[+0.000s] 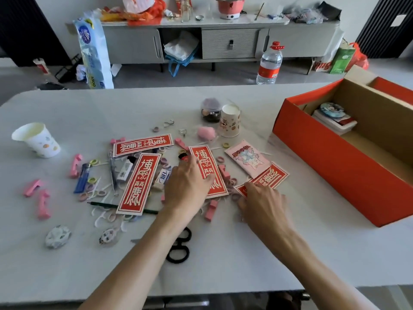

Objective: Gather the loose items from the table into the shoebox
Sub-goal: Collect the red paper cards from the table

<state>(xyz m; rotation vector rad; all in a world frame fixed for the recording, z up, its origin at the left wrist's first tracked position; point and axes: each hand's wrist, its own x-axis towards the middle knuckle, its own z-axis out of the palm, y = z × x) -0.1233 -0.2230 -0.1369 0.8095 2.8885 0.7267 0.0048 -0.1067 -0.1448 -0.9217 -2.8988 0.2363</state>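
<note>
Pale counter [67, 108]: my left hand [186, 184] lies, fingers straight, on a red card [205, 159] pointing away from me; right hand [261, 204] touches a slanted card [271, 175], grip unclear. Shoebox [335, 162] holds badge [331, 109], booklets [335, 125].

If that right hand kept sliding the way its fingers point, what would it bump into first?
The right hand rests its fingertips on the near corner of a red card. Straight on, away and leftward, it would probably meet the hair rings, then the pink clip; depth is unclear.
</note>
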